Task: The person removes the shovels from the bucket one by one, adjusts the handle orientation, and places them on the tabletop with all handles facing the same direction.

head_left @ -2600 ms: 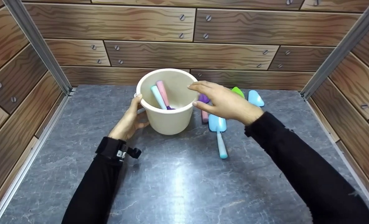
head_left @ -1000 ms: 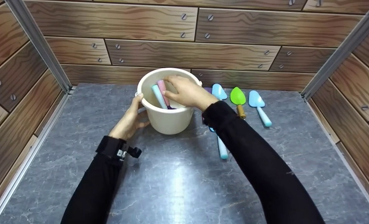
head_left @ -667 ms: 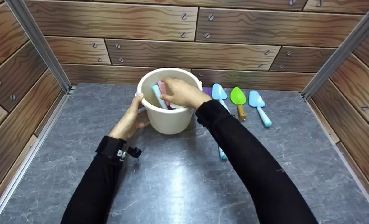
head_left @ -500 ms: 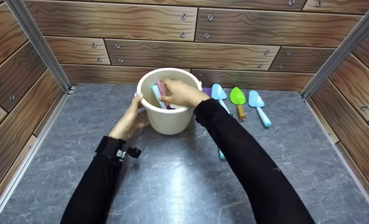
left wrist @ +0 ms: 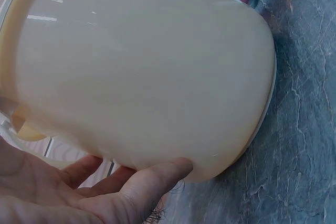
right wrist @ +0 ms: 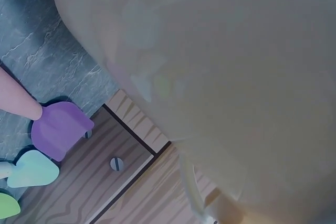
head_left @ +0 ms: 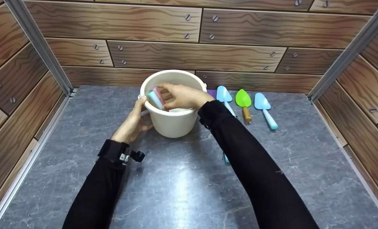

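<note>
In the head view a cream plastic bucket (head_left: 174,125) stands upright on the grey floor. My left hand (head_left: 130,122) holds its left side, and the left wrist view shows that hand's thumb and fingers (left wrist: 157,177) against the wall. My right hand (head_left: 184,97) is inside the bucket mouth, with thumb and fingers around a pink shovel handle (head_left: 158,94). A light blue handle (head_left: 155,99) leans beside the pink one, close to the thumb. The blades of both tools are hidden. Only the bucket's outside shows in the right wrist view.
Right of the bucket lie a blue trowel (head_left: 224,93), a green trowel with a brown handle (head_left: 243,98) and another blue trowel (head_left: 262,101). A purple shovel (right wrist: 60,127) with a pink handle lies beside the bucket. Wood-patterned walls (head_left: 195,57) surround the floor.
My right hand has gone from beside the rim into the bucket and closed on the pink handle. Both handles now tilt further left. The left hand and bucket have stayed put.
</note>
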A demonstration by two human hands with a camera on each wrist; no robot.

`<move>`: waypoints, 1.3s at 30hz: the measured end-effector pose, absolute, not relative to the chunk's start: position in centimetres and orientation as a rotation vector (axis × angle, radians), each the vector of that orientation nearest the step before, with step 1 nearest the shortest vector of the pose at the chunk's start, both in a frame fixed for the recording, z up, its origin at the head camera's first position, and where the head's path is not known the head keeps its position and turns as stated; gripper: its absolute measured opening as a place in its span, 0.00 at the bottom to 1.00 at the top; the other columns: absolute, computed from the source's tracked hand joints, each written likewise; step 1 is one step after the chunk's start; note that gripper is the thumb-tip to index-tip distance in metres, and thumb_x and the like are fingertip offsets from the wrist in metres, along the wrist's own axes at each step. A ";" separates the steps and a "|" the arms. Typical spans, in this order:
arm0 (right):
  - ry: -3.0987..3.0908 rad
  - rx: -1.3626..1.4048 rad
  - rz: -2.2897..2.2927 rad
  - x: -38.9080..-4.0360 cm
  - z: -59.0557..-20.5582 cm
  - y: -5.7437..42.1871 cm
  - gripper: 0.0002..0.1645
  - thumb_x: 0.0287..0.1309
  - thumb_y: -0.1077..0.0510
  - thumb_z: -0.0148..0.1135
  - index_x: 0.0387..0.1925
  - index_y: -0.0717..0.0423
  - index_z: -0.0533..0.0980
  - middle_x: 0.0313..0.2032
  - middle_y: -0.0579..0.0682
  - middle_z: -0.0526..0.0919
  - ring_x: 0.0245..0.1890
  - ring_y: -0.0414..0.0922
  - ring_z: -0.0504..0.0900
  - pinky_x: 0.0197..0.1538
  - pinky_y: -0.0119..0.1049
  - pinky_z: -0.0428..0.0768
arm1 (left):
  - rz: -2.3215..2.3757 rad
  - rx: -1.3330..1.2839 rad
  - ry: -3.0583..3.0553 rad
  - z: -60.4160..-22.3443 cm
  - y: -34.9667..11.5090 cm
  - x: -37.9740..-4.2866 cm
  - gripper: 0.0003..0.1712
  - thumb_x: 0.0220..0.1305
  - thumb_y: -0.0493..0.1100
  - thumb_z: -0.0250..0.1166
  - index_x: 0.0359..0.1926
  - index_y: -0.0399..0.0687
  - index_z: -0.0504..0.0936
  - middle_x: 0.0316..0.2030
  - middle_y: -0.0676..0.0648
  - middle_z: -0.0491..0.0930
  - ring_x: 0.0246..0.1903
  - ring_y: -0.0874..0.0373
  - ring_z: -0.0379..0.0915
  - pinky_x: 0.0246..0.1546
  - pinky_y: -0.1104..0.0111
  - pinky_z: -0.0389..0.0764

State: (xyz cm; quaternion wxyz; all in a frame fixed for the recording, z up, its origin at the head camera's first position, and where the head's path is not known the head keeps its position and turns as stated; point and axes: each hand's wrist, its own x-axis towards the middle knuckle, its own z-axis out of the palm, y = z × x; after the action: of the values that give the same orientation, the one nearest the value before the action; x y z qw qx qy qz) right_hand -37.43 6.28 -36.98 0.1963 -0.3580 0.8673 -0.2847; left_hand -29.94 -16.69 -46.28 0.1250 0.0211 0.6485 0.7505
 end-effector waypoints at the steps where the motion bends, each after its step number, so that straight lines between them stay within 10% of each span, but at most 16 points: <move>1: 2.418 -1.012 -0.800 -37.4 -37.0 6.3 0.52 0.82 0.58 0.73 0.94 0.54 0.56 0.90 0.58 0.70 0.86 0.55 0.78 0.89 0.47 0.75 | 2.183 0.067 1.895 -46.3 -16.7 -29.9 0.52 0.87 0.74 0.44 0.97 0.53 0.50 0.93 0.34 0.51 0.94 0.27 0.48 0.89 0.27 0.62; 39: 2.648 -1.127 -0.612 -35.9 -37.4 3.4 0.22 0.84 0.56 0.70 0.70 0.58 0.78 0.63 0.59 0.94 0.64 0.54 0.95 0.67 0.49 0.91 | 2.191 0.058 1.871 -46.3 -16.7 -30.1 0.49 0.89 0.72 0.43 0.98 0.56 0.52 0.94 0.36 0.49 0.95 0.29 0.49 0.90 0.27 0.59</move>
State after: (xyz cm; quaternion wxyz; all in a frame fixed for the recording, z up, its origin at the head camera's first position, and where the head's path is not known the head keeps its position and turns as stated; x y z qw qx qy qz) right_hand -35.95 3.36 -37.35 0.0994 -0.3811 0.8956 -0.2069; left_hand -30.07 -16.65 -46.31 0.1298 0.0199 0.6438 0.7539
